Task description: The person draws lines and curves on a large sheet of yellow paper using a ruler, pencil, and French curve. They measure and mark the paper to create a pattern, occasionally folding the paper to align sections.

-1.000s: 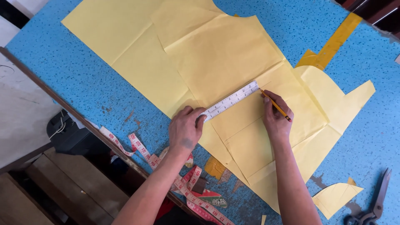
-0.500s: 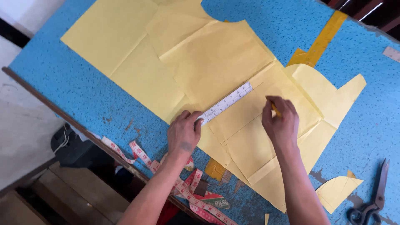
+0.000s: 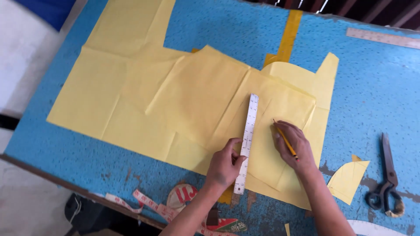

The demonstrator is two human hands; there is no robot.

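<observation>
Head view: left hand [image 3: 225, 164] flat on ruler [image 3: 246, 142]; right hand [image 3: 293, 146] apparently pinching pencil [image 3: 285, 140].

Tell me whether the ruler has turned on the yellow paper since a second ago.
Yes. The ruler lay slantwise across the yellow paper; now it runs nearly straight up from the table's near edge, pinned by the left hand.

Your left hand [image 3: 225, 166] covers part of the white ruler [image 3: 247, 140] and the yellow paper [image 3: 183, 105] beneath it. Your right hand [image 3: 294, 146] hides the lower half of the pencil [image 3: 285, 140]. The paper's top edge, the metal ruler [image 3: 383, 38] and the white curve [image 3: 380, 228] run out of frame. The measuring tape [image 3: 148, 205] drops below the desk [image 3: 376, 96] edge. Ruler graduations are too small to read.
</observation>
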